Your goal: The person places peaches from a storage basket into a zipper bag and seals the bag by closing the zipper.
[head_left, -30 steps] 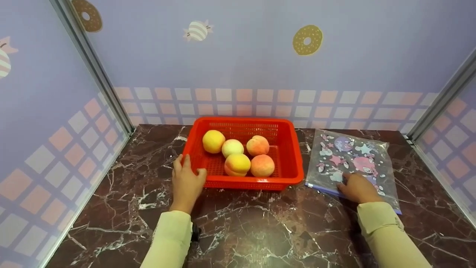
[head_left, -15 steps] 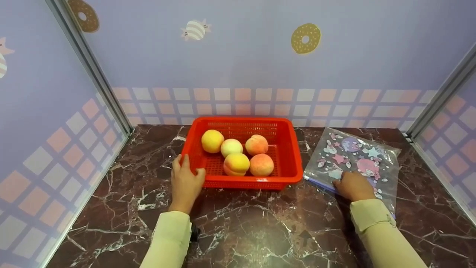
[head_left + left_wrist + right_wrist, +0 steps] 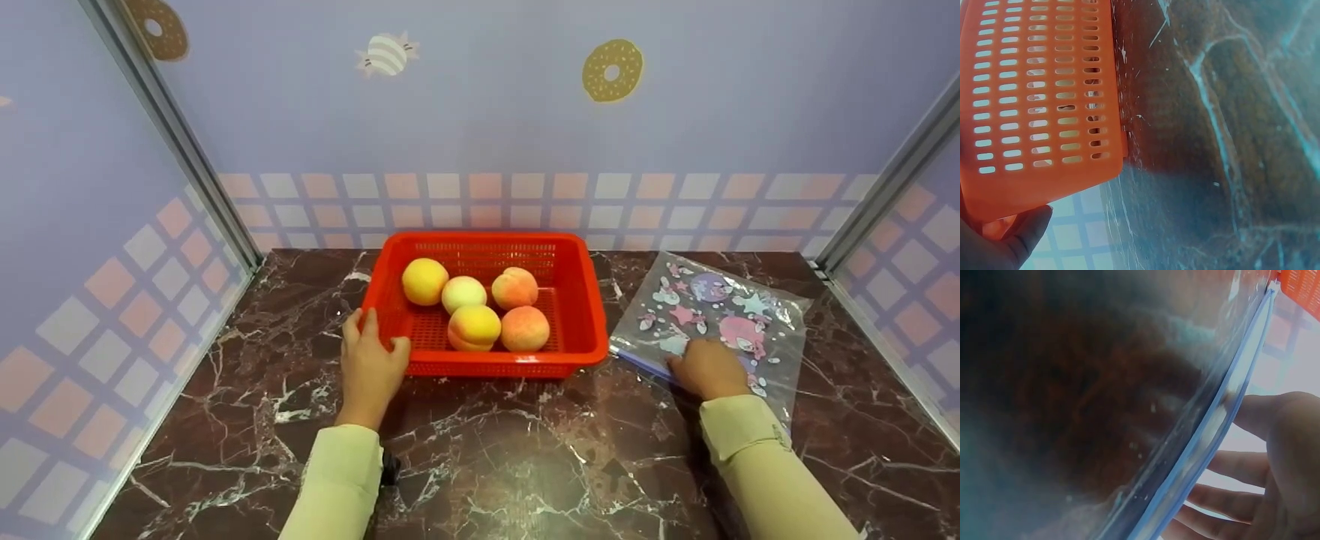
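Note:
A red perforated plastic basket (image 3: pixel 491 363) holds several peaches (image 3: pixel 474 328), yellow, pale and pinkish orange. My left hand (image 3: pixel 373 375) grips its near left corner, fingers over the left rim and thumb by the front rim. The left wrist view has the thumb (image 3: pixel 1027 230) at the corner, beside the slotted wall. To the right lies a clear zip bag (image 3: pixel 776 349) printed with pink, purple and white cartoon figures. Its blue zip edge (image 3: pixel 1207 430) faces me. My right hand (image 3: pixel 709 367) presses on the bag beside this edge, fingers spread in the right wrist view, fingertips hidden behind the strip.
The dark red marbled table (image 3: pixel 510 465) has white veins. A lilac wall (image 3: pixel 487 112) with a checked border stands close behind the basket, and side panels (image 3: pixel 75 330) with grey metal corner posts (image 3: pixel 187 142) enclose the table left and right.
The right hand has slid slightly left with the zip bag, which has turned so its far edge points further right. The left hand stays at the basket's corner. The head view has shifted a little.

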Demonstrator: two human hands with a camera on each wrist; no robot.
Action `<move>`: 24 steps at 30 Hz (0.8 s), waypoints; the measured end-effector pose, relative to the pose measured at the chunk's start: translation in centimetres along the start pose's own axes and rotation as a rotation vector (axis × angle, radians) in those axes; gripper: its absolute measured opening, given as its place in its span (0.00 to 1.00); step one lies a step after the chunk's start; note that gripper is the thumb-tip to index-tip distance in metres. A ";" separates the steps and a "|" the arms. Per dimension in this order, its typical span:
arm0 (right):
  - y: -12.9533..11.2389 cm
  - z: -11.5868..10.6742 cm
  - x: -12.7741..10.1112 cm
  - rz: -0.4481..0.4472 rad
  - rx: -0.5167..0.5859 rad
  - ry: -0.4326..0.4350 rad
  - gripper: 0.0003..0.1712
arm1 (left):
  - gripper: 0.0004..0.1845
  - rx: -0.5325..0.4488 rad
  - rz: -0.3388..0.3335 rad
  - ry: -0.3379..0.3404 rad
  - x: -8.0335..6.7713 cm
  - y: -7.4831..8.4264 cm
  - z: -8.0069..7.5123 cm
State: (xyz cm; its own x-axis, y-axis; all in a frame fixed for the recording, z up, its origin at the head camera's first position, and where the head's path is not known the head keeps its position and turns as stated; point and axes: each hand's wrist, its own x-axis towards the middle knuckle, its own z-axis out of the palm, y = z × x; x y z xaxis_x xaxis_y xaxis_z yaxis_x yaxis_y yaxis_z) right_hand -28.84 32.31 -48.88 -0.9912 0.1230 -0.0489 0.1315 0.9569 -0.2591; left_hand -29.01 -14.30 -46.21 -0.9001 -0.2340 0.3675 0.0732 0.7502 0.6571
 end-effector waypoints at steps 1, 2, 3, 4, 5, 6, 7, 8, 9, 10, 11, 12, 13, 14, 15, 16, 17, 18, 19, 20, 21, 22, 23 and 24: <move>0.0 0.0 0.0 -0.007 0.002 0.005 0.28 | 0.34 -0.001 0.005 0.006 0.0 0.0 0.0; 0.0 -0.1 0.0 -0.014 0.007 0.010 0.28 | 0.34 -0.001 0.011 0.012 0.0 0.0 0.0; 0.1 -0.2 0.1 -0.020 0.013 0.015 0.27 | 0.34 -0.001 0.015 0.016 0.0 0.0 0.0; 0.2 -0.2 0.2 -0.026 0.019 0.019 0.26 | 0.34 -0.001 0.017 0.018 0.0 0.0 0.0; 0.3 -0.3 0.2 -0.032 0.026 0.021 0.25 | 0.34 0.000 0.018 0.018 0.0 0.0 0.0; 0.5 -0.4 0.3 -0.039 0.034 0.024 0.25 | 0.34 0.001 0.019 0.018 0.0 0.0 0.0; 0.6 -0.5 0.4 -0.045 0.041 0.027 0.24 | 0.34 0.000 0.018 0.016 0.0 0.0 0.0; 0.8 -0.6 0.5 -0.050 0.048 0.029 0.23 | 0.34 0.001 0.015 0.013 0.0 0.0 0.0; 1.0 -0.6 0.6 -0.058 0.052 0.032 0.23 | 0.34 0.001 0.011 0.010 0.0 0.0 -0.1; 1.2 -0.7 0.6 -0.068 0.055 0.039 0.23 | 0.34 0.002 0.009 0.008 0.0 0.0 -0.1; 1.4 -0.7 0.6 -0.079 0.057 0.045 0.22 | 0.34 0.001 0.008 0.007 0.0 0.0 -0.1; 1.6 -0.8 0.7 -0.090 0.059 0.050 0.22 | 0.34 -0.001 0.006 0.005 0.0 0.0 -0.1; 1.8 -0.8 0.7 -0.101 0.057 0.056 0.22 | 0.34 -0.002 0.004 0.004 0.0 0.0 -0.1; 1.9 -0.9 0.7 -0.111 0.055 0.060 0.23 | 0.35 -0.001 0.001 0.002 0.0 -0.1 -0.1; 2.0 -0.9 0.6 -0.122 0.054 0.061 0.24 | 0.35 -0.001 -0.002 0.001 0.0 -0.1 -0.2; 2.1 -1.0 0.6 -0.133 0.053 0.060 0.26 | 0.35 0.000 -0.003 0.001 0.1 -0.1 -0.2; 2.2 -1.1 0.6 -0.143 0.051 0.057 0.27 | 0.35 0.001 -0.006 -0.001 0.1 -0.1 -0.2; 2.2 -1.2 0.6 -0.152 0.048 0.053 0.29 | 0.35 0.003 -0.007 -0.003 0.1 -0.1 -0.2; 2.3 -1.2 0.5 -0.163 0.044 0.050 0.30 | 0.35 0.004 -0.008 -0.005 0.1 -0.1 -0.2; 2.4 -1.3 0.5 -0.170 0.041 0.049 0.30 | 0.35 0.004 -0.009 -0.008 0.1 -0.1 -0.2; 2.5 -1.4 0.5 -0.176 0.038 0.048 0.30 | 0.35 0.004 -0.009 -0.011 0.2 -0.1 -0.2; 2.7 -1.5 0.4 -0.182 0.033 0.051 0.30 | 0.35 0.002 -0.010 -0.016 0.2 -0.1 -0.2; 2.8 -1.5 0.4 -0.185 0.031 0.052 0.30 | 0.35 0.001 -0.012 -0.022 0.2 -0.1 -0.1; 3.0 -1.6 0.4 -0.184 0.031 0.051 0.30 | 0.35 0.000 -0.013 -0.025 0.2 -0.1 -0.1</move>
State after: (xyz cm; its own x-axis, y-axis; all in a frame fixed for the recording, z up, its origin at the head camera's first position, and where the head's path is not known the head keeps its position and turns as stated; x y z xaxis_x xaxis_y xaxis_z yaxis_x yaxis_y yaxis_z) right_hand -28.82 35.65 -48.11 -0.9979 -0.0397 0.0505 -0.0526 0.9561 -0.2883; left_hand -29.14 -14.49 -46.12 -0.9113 -0.2283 0.3427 0.0616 0.7472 0.6617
